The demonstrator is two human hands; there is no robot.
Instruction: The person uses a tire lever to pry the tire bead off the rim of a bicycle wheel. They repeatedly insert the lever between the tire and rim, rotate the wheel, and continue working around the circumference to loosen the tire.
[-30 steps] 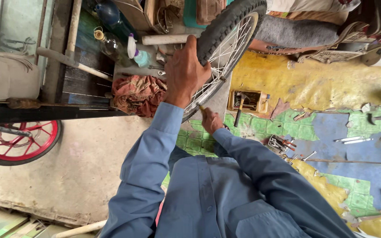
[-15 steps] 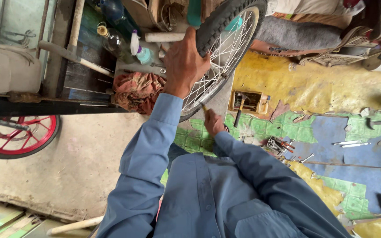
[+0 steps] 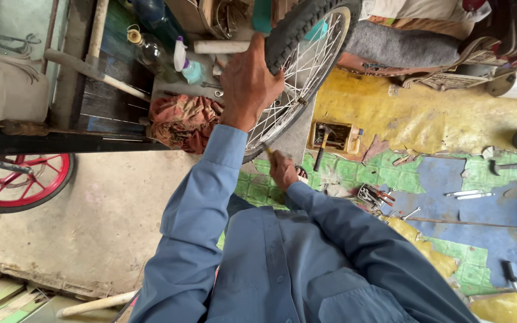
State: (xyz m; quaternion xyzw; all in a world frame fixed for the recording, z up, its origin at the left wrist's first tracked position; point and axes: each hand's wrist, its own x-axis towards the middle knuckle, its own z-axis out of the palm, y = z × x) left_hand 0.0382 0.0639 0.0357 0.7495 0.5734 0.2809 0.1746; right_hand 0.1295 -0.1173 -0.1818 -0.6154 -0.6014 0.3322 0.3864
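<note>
Head camera looks down: left hand clamps the bicycle wheel's tyre up top, right hand pinches a small tool against the spokes, beside the red rag.

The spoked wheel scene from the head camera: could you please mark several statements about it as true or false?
1. The left hand grips the black tyre of the spoked wheel. True.
2. The right hand rests on the red wheel. False: it is by the spoked wheel's lower rim, holding a small tool; the red wheel lies far off.
3. The person wears a blue long-sleeved shirt. True.
4. A hammer lies in the small wooden box on the floor. True.
5. The crumpled cloth is bright green. False: it is reddish.
</note>
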